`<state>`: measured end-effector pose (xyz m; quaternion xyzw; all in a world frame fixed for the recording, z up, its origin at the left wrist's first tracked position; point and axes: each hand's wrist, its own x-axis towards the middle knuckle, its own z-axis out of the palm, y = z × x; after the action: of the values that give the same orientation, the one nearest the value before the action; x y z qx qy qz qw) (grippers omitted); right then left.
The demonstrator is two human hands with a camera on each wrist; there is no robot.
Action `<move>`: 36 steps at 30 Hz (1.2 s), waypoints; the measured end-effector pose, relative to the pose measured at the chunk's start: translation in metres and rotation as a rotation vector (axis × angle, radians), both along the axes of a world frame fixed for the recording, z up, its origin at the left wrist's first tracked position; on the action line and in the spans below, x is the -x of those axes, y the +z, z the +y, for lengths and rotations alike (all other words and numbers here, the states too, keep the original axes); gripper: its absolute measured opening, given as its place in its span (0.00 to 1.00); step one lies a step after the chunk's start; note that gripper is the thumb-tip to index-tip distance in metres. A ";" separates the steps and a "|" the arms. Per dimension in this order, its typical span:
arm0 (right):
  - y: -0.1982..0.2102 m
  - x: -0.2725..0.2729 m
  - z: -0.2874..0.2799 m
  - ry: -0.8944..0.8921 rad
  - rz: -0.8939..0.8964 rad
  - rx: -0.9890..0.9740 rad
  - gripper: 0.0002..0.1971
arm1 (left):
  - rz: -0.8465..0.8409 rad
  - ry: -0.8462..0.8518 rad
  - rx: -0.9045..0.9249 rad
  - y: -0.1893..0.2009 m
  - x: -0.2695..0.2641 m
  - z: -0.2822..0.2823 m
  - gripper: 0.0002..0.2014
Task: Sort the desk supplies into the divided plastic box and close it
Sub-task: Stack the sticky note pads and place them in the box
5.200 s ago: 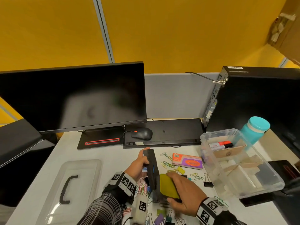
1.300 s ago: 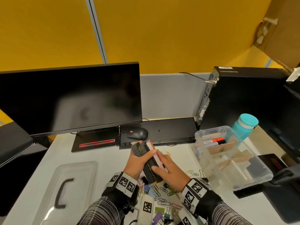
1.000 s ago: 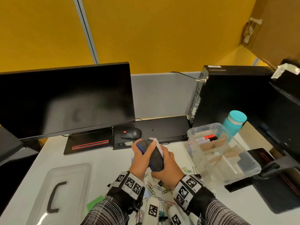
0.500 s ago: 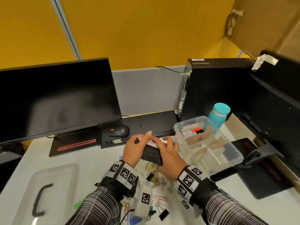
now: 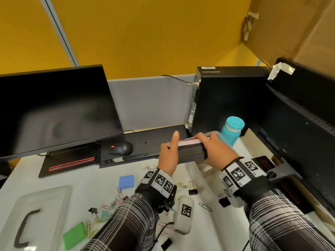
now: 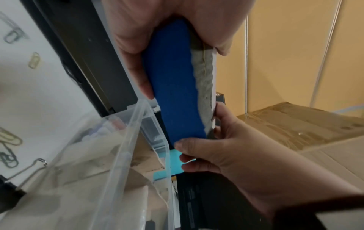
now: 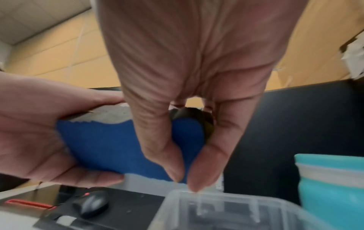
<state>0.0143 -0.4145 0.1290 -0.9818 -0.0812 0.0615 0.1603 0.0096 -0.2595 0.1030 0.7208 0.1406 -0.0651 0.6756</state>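
Lid (image 5: 39,211): I see it lying flat at the desk's left, black handle up, its lower edge cut off.
Loose supplies: green pad (image 5: 74,234), blue pad (image 5: 126,181), scattered paper clips (image 5: 116,201); I can read no writing anywhere.
Left hand (image 5: 167,157): grips the left end of the eraser (image 5: 190,152), index finger raised.
Right hand (image 5: 216,151): curled round its right end; pink sheets ride on top.
Plastic box (image 6: 126,140): directly under the eraser, mostly hidden in my head view.
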 end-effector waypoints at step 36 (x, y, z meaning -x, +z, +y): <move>-0.017 -0.036 -0.064 -0.121 0.423 0.290 0.33 | -0.454 -0.759 -1.293 -0.038 -0.023 -0.029 0.35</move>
<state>0.0500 -0.4782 0.1115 -0.9629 0.0225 0.2665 0.0346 0.0323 -0.2885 0.0654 0.9656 -0.2470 -0.0481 0.0657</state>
